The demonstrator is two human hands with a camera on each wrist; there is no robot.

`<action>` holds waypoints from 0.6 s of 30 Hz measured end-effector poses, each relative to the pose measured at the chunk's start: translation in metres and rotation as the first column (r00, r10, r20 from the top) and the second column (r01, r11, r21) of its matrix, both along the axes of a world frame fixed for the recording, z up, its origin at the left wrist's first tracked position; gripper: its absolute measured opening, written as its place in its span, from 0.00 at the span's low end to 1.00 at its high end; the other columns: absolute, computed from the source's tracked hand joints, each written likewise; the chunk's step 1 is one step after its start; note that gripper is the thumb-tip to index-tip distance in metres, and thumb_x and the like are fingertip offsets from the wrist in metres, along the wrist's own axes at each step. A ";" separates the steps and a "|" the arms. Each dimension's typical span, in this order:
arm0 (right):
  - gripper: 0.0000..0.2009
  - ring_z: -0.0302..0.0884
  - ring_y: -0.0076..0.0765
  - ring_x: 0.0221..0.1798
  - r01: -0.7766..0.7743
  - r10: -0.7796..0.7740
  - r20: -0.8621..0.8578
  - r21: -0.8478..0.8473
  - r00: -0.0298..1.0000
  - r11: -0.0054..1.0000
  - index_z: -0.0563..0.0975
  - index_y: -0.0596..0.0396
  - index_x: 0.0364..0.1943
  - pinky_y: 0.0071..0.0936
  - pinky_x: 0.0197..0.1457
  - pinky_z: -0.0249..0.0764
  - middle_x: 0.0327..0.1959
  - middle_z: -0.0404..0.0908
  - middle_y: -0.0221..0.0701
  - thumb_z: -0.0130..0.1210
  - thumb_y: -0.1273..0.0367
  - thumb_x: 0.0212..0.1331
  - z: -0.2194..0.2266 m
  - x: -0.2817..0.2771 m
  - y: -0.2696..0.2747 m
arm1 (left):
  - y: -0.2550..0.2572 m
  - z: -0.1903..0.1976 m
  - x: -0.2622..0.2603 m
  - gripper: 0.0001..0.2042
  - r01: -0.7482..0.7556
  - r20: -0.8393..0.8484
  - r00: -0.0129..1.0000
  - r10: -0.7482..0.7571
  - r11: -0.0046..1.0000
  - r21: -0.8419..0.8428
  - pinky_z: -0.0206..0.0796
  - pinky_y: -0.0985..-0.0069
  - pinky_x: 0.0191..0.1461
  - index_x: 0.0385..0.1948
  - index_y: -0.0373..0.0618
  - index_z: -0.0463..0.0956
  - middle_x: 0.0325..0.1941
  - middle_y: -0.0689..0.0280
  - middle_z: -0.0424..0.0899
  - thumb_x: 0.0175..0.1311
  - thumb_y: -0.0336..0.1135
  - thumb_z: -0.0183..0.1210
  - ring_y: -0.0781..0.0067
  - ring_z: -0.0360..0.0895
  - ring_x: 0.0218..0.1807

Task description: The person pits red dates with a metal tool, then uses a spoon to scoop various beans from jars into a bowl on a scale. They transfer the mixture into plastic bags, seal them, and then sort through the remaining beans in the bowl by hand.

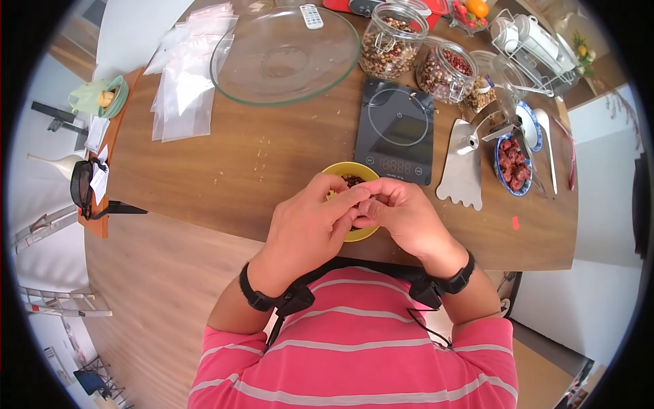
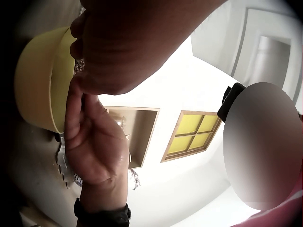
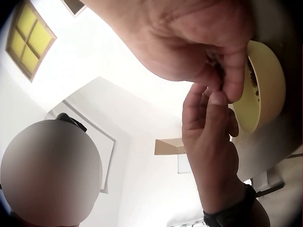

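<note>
Over a yellow bowl (image 1: pixel 332 169) at the table's front edge, both hands meet at the fingertips. Dark beans or grains (image 1: pixel 353 180) show inside the bowl between the fingers. My left hand (image 1: pixel 300 218) comes in from the left, thumb and fingers bent toward the other hand's fingertips; whether it pinches anything I cannot tell. Opposite it, my right hand (image 1: pixel 412 218) has its thumb and fingers curled together. Small brownish pieces (image 3: pixel 212 60) show within the curl of the right hand in the right wrist view. Each wrist wears a black band.
Behind the bowl lies a black digital scale (image 1: pixel 395 146). Right of it are a scalloped metal scraper (image 1: pixel 462 167) and a blue-patterned bowl of reddish dried fruit (image 1: pixel 514 167). Glass jars (image 1: pixel 392 48) of mixed grains, a large glass plate (image 1: pixel 286 88) and clear bags (image 1: pixel 184 95) stand farther back.
</note>
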State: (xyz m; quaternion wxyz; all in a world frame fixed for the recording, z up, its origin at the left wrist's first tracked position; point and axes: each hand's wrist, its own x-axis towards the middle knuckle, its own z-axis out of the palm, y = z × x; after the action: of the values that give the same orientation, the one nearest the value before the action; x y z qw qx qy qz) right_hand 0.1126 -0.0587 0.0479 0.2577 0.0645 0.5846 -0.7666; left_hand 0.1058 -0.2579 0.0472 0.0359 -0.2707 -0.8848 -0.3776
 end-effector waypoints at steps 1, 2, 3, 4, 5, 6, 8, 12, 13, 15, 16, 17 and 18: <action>0.14 0.85 0.27 0.52 -0.003 0.003 0.001 0.002 1.000 1.000 0.77 0.67 0.58 0.26 0.59 0.83 0.52 0.84 0.35 0.50 0.80 0.71 0.000 -0.001 0.000 | -0.001 -0.001 -0.001 0.15 -0.003 0.001 1.000 0.003 1.000 0.002 0.77 0.67 0.38 0.51 0.55 0.85 0.47 0.65 0.82 0.63 0.31 0.66 0.60 0.85 0.39; 0.14 0.85 0.27 0.52 -0.008 0.008 -0.004 0.021 1.000 1.000 0.78 0.67 0.57 0.26 0.59 0.83 0.52 0.84 0.35 0.48 0.81 0.71 0.000 -0.001 0.000 | -0.002 -0.001 -0.002 0.15 0.000 -0.022 1.000 0.000 1.000 -0.002 0.77 0.67 0.37 0.51 0.56 0.85 0.45 0.67 0.82 0.62 0.31 0.66 0.62 0.85 0.39; 0.14 0.85 0.27 0.53 -0.014 0.014 -0.009 0.041 1.000 0.999 0.79 0.66 0.57 0.26 0.60 0.83 0.52 0.84 0.35 0.46 0.81 0.71 0.001 -0.001 -0.001 | -0.003 -0.002 -0.002 0.16 0.003 -0.046 0.999 -0.004 1.000 -0.006 0.77 0.66 0.36 0.51 0.57 0.86 0.44 0.69 0.81 0.62 0.30 0.65 0.63 0.85 0.38; 0.14 0.85 0.27 0.53 -0.017 0.017 -0.008 0.043 1.000 0.999 0.79 0.66 0.57 0.26 0.60 0.83 0.52 0.84 0.35 0.46 0.81 0.71 0.002 -0.002 -0.001 | -0.003 -0.002 -0.002 0.16 0.000 -0.046 0.999 -0.001 1.000 -0.004 0.77 0.66 0.36 0.51 0.57 0.86 0.44 0.69 0.81 0.62 0.30 0.65 0.63 0.85 0.38; 0.15 0.85 0.27 0.53 -0.040 0.041 -0.011 0.083 0.999 0.996 0.79 0.66 0.56 0.26 0.59 0.83 0.51 0.85 0.34 0.45 0.81 0.71 0.003 -0.003 -0.002 | -0.004 -0.002 -0.002 0.15 0.006 -0.032 0.999 -0.006 1.000 0.003 0.77 0.66 0.38 0.51 0.54 0.85 0.45 0.67 0.82 0.62 0.30 0.66 0.61 0.85 0.39; 0.16 0.85 0.27 0.53 -0.062 0.064 -0.013 0.124 0.998 0.990 0.80 0.65 0.56 0.26 0.59 0.83 0.51 0.85 0.34 0.44 0.81 0.71 0.004 -0.004 -0.002 | -0.005 -0.001 -0.002 0.15 0.012 -0.019 1.000 -0.011 1.000 0.009 0.77 0.67 0.39 0.51 0.52 0.84 0.46 0.65 0.82 0.62 0.30 0.67 0.59 0.85 0.40; 0.16 0.85 0.29 0.54 -0.078 0.090 -0.048 0.211 0.995 0.974 0.79 0.65 0.57 0.27 0.59 0.83 0.52 0.85 0.34 0.44 0.82 0.71 0.006 -0.004 -0.003 | -0.004 0.000 -0.001 0.14 -0.011 0.000 1.000 0.011 0.999 0.045 0.77 0.67 0.38 0.50 0.50 0.83 0.46 0.64 0.82 0.62 0.29 0.66 0.60 0.85 0.39; 0.16 0.85 0.33 0.57 -0.136 0.213 -0.112 0.474 0.971 0.870 0.79 0.66 0.58 0.27 0.58 0.84 0.56 0.84 0.36 0.44 0.82 0.72 0.011 -0.007 -0.002 | -0.011 -0.006 0.001 0.11 -0.103 0.240 0.969 0.059 0.979 0.178 0.77 0.69 0.40 0.50 0.43 0.79 0.44 0.63 0.84 0.68 0.28 0.61 0.66 0.86 0.42; 0.16 0.85 0.33 0.57 -0.140 0.217 -0.112 0.475 0.970 0.869 0.79 0.66 0.58 0.27 0.58 0.84 0.56 0.84 0.36 0.44 0.82 0.72 0.013 -0.007 -0.003 | -0.013 -0.009 0.003 0.11 -0.108 0.240 0.969 0.062 0.978 0.180 0.77 0.69 0.40 0.50 0.43 0.79 0.44 0.63 0.84 0.68 0.28 0.61 0.66 0.86 0.42; 0.15 0.87 0.33 0.53 -0.063 0.140 -0.147 0.438 0.979 0.897 0.81 0.67 0.54 0.27 0.55 0.85 0.53 0.85 0.40 0.44 0.81 0.71 0.016 -0.006 -0.005 | -0.017 -0.014 0.005 0.11 -0.301 0.574 0.819 -0.001 0.851 0.431 0.77 0.72 0.48 0.54 0.41 0.76 0.49 0.62 0.83 0.74 0.28 0.55 0.69 0.85 0.47; 0.15 0.87 0.33 0.53 -0.066 0.144 -0.147 0.440 0.979 0.895 0.81 0.67 0.54 0.27 0.55 0.85 0.53 0.85 0.40 0.44 0.81 0.71 0.015 -0.007 -0.005 | -0.019 -0.013 0.004 0.11 -0.304 0.573 0.819 0.001 0.849 0.433 0.77 0.72 0.48 0.54 0.41 0.76 0.49 0.62 0.83 0.74 0.28 0.55 0.69 0.85 0.47; 0.15 0.87 0.34 0.54 -0.051 0.113 -0.132 0.403 0.985 0.914 0.80 0.67 0.55 0.28 0.56 0.85 0.53 0.85 0.40 0.43 0.81 0.71 0.013 -0.007 -0.004 | -0.022 -0.010 0.003 0.13 -0.357 0.660 0.737 -0.145 0.745 0.563 0.76 0.71 0.54 0.57 0.40 0.74 0.53 0.61 0.82 0.76 0.30 0.53 0.68 0.83 0.52; 0.16 0.87 0.35 0.55 -0.035 0.082 -0.115 0.365 0.990 0.931 0.80 0.68 0.56 0.28 0.56 0.85 0.54 0.85 0.39 0.43 0.81 0.72 0.013 -0.007 -0.004 | -0.024 -0.007 0.003 0.14 -0.428 0.702 0.645 -0.304 0.617 0.660 0.75 0.70 0.60 0.60 0.39 0.72 0.56 0.60 0.81 0.78 0.31 0.51 0.67 0.82 0.57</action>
State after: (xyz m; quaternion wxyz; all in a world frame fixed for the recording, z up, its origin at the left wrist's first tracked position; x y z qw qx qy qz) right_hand 0.1056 -0.0623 0.0604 0.2261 0.0438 0.7326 -0.6405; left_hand 0.1091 -0.2823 0.0397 -0.2102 -0.0067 -0.5648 -0.7980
